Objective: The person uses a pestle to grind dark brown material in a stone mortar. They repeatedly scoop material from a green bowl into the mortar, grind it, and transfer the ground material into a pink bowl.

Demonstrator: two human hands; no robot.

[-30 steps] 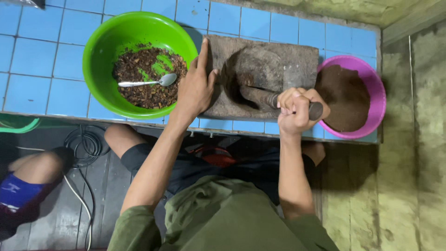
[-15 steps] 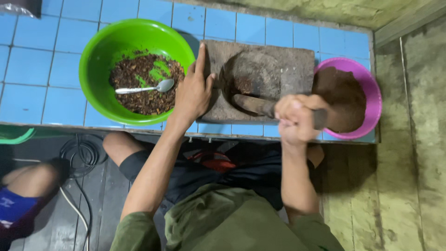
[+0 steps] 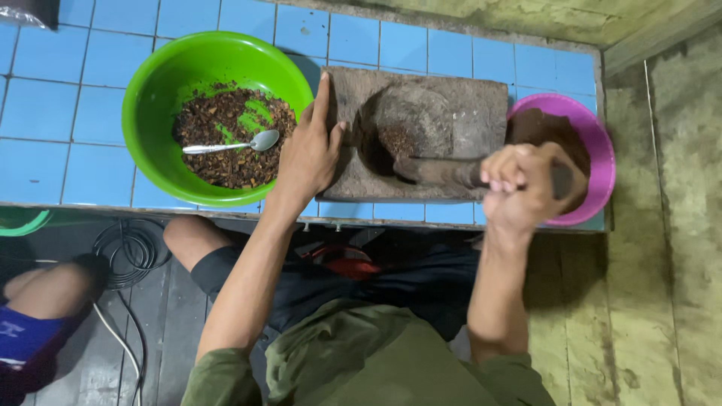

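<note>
1. A view from above of a person seated at a blue tiled counter (image 3: 45, 105); a square stone mortar (image 3: 451, 105) sits in the middle, a hollow worn into its top.
2. The right hand (image 3: 519, 188) is closed in a fist round a dark stone pestle (image 3: 436, 171); the pestle lies nearly level, its tip in the hollow against a little brown ground matter — a grip that looks suited to pressing and rolling.
3. The left hand (image 3: 310, 154) lies flat and spread against the mortar's left edge, probably to keep it from sliding.
4. A green bowl (image 3: 158, 68) on the left holds coarse brown bits and a metal spoon (image 3: 229, 144); a pink bowl (image 3: 598, 150) on the right holds fine brown powder — each just beside the mortar, within easy reach.
</note>
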